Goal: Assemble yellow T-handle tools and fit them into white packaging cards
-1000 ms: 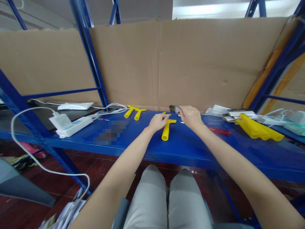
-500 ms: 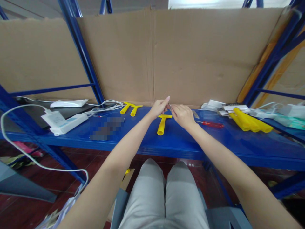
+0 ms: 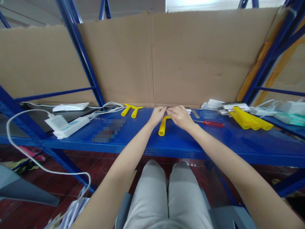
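Left hand (image 3: 157, 115) and right hand (image 3: 180, 116), fingers bunched, hold unclear, seemingly work the handle (image 3: 162, 128) near the worktop's (image 3: 182, 140) back edge; next likely needs steadiness.

Right hand (image 3: 180, 116) has come in beside the left hand (image 3: 157, 116)
They were apart a second ago; now they're partly blocking the yellow T-piece's (image 3: 162, 128) crossbar.

Well to the left of the left hand (image 3: 157, 115), a white power strip (image 3: 77, 125) lies with a white adapter (image 3: 57, 122) against its end, and a white packet (image 3: 71, 107) rests behind them. Beyond both hands stands a brown cardboard panel (image 3: 190, 57). Far right of the right hand (image 3: 180, 116) rises a blue post (image 3: 267, 60); below the hands spreads a dark red tiled floor (image 3: 76, 167).
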`<state>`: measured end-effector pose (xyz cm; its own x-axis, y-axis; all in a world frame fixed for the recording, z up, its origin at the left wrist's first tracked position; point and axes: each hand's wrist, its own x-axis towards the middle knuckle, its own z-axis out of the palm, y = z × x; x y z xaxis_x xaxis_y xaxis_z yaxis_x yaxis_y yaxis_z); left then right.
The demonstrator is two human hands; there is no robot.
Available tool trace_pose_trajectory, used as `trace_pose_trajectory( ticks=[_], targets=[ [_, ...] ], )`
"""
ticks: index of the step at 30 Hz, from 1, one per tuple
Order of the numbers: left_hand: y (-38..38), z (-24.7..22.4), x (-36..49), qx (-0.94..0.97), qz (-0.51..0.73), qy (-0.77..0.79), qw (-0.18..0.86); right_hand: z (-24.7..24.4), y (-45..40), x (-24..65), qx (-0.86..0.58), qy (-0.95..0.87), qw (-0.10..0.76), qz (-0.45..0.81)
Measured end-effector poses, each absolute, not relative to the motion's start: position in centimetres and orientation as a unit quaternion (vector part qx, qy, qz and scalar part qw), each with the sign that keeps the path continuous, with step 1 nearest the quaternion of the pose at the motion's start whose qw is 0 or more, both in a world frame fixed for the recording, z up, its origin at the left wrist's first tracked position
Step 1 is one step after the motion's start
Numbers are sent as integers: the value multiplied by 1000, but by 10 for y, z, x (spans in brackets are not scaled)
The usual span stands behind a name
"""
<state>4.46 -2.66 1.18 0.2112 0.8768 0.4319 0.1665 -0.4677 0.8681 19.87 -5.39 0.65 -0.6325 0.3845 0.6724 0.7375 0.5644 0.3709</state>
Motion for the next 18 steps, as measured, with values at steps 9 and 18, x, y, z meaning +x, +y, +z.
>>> trace_pose_trajectory(
  ticks=[9, 18],
  targets=[
    [-32, 17, 46, 650, 520, 386, 397, 6, -54, 202, -329, -856, 305, -257],
    [-28, 25, 41, 558, 577, 344, 488, 6, -35, 227, -541, -704, 440, -131]
  ],
)
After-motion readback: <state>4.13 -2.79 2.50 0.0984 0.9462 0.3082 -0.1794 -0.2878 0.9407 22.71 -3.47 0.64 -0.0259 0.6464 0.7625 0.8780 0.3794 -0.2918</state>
